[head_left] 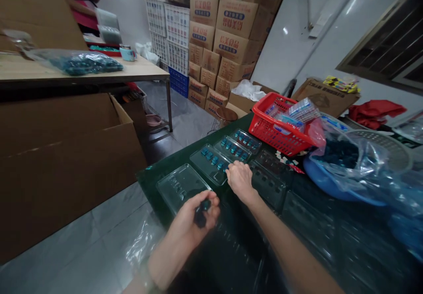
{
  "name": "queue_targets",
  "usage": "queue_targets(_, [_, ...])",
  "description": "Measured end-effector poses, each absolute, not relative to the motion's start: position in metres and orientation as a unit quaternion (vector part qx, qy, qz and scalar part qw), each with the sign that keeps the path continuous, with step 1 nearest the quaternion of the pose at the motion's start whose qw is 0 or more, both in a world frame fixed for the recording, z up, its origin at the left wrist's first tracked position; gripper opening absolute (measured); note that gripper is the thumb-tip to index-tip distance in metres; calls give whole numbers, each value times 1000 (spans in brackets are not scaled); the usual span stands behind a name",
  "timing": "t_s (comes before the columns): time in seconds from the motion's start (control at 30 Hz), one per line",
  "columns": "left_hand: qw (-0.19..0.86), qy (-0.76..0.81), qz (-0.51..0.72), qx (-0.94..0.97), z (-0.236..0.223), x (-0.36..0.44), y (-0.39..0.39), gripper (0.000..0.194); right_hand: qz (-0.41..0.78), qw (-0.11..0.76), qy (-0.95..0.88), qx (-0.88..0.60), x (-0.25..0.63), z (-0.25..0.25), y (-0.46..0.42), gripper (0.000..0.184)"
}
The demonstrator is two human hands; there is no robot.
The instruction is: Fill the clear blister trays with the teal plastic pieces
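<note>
My left hand (194,212) is above the near end of the dark green table (158,180), shut on a few small dark teal pieces (202,210). My right hand (239,180) rests with curled fingers on a clear plastic blister tray (208,164), at the end of its rows of teal pieces. Whether those fingers pinch a piece is hidden. An unfilled clear tray (181,187) lies just beyond my left hand. Further filled trays (246,141) lie beyond my right hand, and darker trays (267,184) lie to its right.
A red plastic basket (277,124) holds packaged clear trays. A blue basin (330,184) holds a bag of teal pieces (340,153). Stacked cartons (228,34) and white crates (175,25) stand behind. A person in pink (82,3) is at a wooden table (82,71), upper left.
</note>
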State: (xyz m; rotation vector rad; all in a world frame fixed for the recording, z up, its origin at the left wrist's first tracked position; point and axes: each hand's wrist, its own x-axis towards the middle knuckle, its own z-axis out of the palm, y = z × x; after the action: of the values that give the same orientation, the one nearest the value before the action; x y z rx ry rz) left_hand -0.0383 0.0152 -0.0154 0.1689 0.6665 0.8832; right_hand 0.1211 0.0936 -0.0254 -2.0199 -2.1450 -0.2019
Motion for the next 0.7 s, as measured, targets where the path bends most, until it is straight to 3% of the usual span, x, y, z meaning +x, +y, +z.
queue_targets(0.1, [853,291,433,5,-6,-38,17,12,-72,120,-724,-676,122,-11,77,32])
queue_targets(0.17, [852,276,445,-23,-1,-38,17,14,-50,186,-740,-644,119,2,54,38])
queue_targets(0.27, [845,268,462,-42,4,-34,13,17,40,274,-789,-548,110,19,14,24])
queue_targets(0.37, [834,263,483,-35,4,-26,8,17,80,252,-822,-505,100,26,-15,17])
queue_targets(0.57, [842,275,464,-6,8,-14,-3,19,18,183,-817,-547,101,20,-24,19])
queue_targets(0.7, [845,281,454,8,14,-13,-7,20,3,196,-811,-551,106,13,-27,11])
